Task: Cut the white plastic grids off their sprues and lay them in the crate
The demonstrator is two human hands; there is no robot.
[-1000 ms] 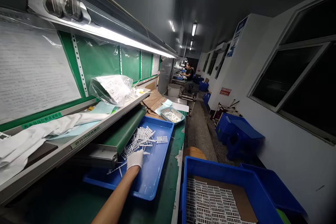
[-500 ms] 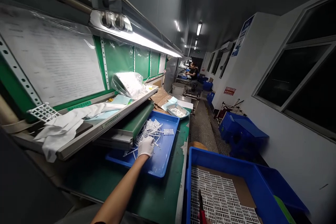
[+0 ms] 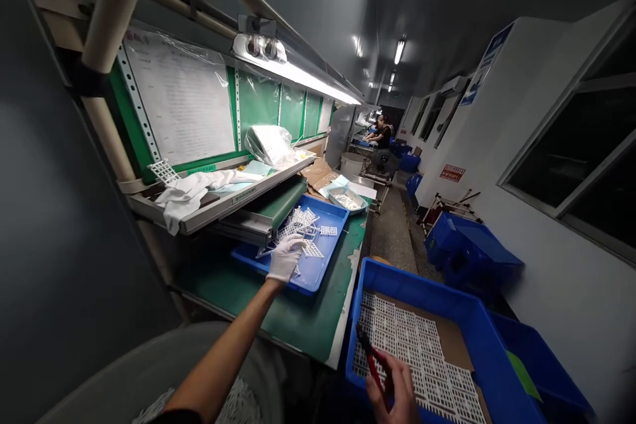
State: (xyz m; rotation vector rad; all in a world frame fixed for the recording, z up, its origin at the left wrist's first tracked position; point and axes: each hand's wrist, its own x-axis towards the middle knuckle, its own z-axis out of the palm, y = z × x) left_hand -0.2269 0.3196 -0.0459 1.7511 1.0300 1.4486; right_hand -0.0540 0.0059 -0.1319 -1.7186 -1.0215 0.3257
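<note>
My left hand (image 3: 287,257), in a white glove, is closed on the edge of a white plastic grid (image 3: 313,249) over the blue tray (image 3: 322,271). Beyond its fingers lies a loose heap of similar white grids and thin sprues (image 3: 300,220). A separate small grid (image 3: 328,230) rests flat to the right in that tray. At lower right, my bare right hand (image 3: 395,387) grips red-handled nippers (image 3: 371,361), with their dark jaws pointing up and left. Under them, rows of white grids (image 3: 407,338) lie on cardboard in a big blue bin (image 3: 422,276).
A shelf (image 3: 238,197) with white cloths overhangs the tray's left side. A small basket of white parts (image 3: 346,199) stands behind the tray. At lower left is a large tub (image 3: 163,361) with white scraps. A person (image 3: 381,136) works far down the aisle.
My left hand has come away from the heap with a grid in its fingers. My right hand and the nippers have come further into view. The whole view has shifted.
</note>
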